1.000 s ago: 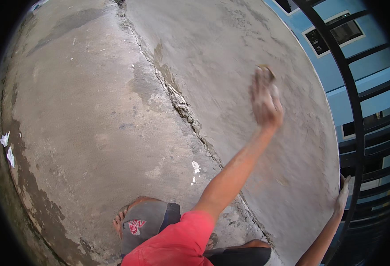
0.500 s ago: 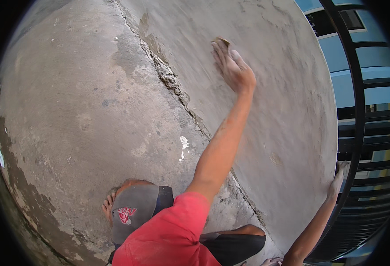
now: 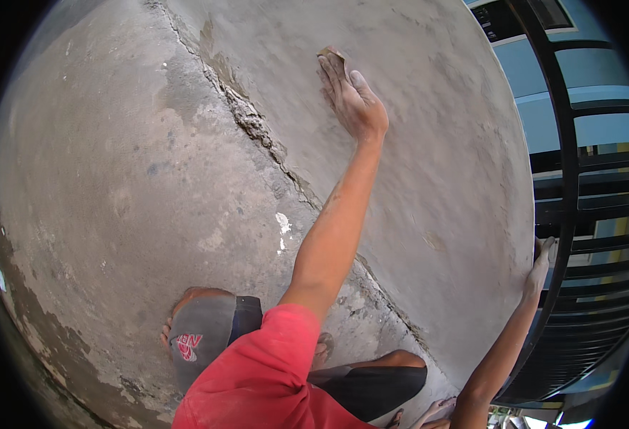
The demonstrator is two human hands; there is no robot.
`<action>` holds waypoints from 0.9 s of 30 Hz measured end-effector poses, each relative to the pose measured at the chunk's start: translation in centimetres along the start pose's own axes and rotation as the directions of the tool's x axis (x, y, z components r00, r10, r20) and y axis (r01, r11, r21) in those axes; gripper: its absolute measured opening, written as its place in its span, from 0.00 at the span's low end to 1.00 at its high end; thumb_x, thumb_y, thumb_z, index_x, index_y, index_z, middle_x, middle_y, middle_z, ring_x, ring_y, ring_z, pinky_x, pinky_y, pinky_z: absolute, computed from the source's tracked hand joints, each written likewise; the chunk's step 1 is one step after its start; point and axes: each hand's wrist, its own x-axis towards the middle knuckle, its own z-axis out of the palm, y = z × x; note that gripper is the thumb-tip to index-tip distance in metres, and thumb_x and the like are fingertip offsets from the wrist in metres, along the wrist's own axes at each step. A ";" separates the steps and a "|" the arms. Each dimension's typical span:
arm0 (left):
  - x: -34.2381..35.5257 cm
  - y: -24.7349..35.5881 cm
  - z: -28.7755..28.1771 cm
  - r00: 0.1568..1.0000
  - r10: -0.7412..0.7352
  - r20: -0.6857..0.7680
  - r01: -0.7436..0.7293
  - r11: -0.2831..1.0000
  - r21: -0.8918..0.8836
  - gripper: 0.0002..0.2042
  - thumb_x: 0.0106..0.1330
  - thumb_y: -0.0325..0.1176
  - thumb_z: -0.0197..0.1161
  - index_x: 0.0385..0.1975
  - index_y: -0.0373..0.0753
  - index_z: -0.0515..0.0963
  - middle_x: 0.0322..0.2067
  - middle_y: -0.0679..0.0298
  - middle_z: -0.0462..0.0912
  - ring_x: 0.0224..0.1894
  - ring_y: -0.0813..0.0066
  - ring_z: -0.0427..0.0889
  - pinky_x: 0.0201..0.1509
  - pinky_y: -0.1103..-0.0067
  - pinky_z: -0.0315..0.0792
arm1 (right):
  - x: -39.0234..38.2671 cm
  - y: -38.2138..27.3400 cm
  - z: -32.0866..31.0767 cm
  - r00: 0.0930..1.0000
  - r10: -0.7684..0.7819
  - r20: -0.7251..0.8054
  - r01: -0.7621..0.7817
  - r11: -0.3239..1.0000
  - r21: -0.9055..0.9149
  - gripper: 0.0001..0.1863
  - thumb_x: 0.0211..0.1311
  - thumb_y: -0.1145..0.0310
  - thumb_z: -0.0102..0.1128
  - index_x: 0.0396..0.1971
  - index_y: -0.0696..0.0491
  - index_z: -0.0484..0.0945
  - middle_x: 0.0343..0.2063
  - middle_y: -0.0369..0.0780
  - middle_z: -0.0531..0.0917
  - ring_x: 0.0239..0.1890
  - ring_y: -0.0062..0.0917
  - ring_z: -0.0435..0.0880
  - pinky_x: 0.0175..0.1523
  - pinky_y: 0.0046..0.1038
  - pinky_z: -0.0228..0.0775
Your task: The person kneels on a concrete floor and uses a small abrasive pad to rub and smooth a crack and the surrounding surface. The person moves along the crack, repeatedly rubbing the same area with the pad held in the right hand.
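Observation:
My left hand [image 3: 359,109], dusted pale grey, lies nearly flat on a smooth grey plaster surface [image 3: 443,171]. Its fingers are held together over a thin tan piece [image 3: 331,53] that looks like sandpaper, its edge showing past the fingertips. Most of that piece is hidden under the hand. At the right, my right hand [image 3: 542,256] is hooked on the plaster's outer edge, beside the black metal railing [image 3: 566,143]; some of its fingers are out of sight behind the edge.
A rough, crumbling seam [image 3: 250,118] runs diagonally between the plaster and stained older concrete [image 3: 100,186]. White flecks [image 3: 283,225] mark the concrete near my left arm. My bent knee in grey shorts [image 3: 204,336] is below. Beyond the railing stands a blue building [image 3: 543,121].
The whole view has shifted slightly. My left hand has slid a little to the left over the plaster, and more of the tan piece shows. My right hand keeps its place on the edge.

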 end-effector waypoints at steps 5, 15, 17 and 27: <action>-15.6 -2.8 -0.8 0.937 0.153 0.313 -0.158 0.987 -0.009 0.31 0.87 0.45 0.41 0.83 0.33 0.58 0.83 0.45 0.56 0.85 0.40 0.53 0.85 0.48 0.45 | 0.5 -0.4 0.1 0.999 -0.029 -0.030 0.030 0.999 0.021 0.54 0.82 0.26 0.27 0.68 0.66 0.78 0.62 0.47 0.84 0.66 0.33 0.80 0.76 0.34 0.62; -6.0 -1.9 -0.7 0.998 0.064 -0.010 -0.064 0.997 -0.047 0.31 0.88 0.46 0.40 0.81 0.30 0.59 0.82 0.43 0.58 0.84 0.38 0.52 0.87 0.52 0.46 | -0.5 -0.1 0.5 0.999 -0.019 -0.037 0.019 1.000 -0.004 0.53 0.83 0.27 0.28 0.67 0.67 0.79 0.61 0.48 0.85 0.64 0.34 0.80 0.75 0.35 0.63; -15.9 -3.8 -1.6 0.961 0.098 0.260 -0.099 0.995 -0.007 0.31 0.88 0.45 0.41 0.82 0.32 0.60 0.82 0.43 0.58 0.84 0.39 0.53 0.86 0.52 0.46 | 0.0 -0.4 0.8 0.999 -0.011 -0.050 0.014 0.998 0.064 0.53 0.83 0.27 0.29 0.67 0.67 0.79 0.60 0.48 0.85 0.64 0.34 0.81 0.75 0.35 0.64; -1.1 -0.8 0.0 0.995 0.057 -0.082 -0.061 0.997 -0.049 0.31 0.87 0.45 0.40 0.80 0.29 0.61 0.81 0.38 0.58 0.83 0.38 0.54 0.87 0.54 0.47 | -0.5 -0.4 -0.1 0.995 -0.027 -0.096 0.020 0.997 -0.076 0.53 0.83 0.27 0.30 0.66 0.66 0.80 0.60 0.47 0.86 0.64 0.32 0.81 0.75 0.32 0.62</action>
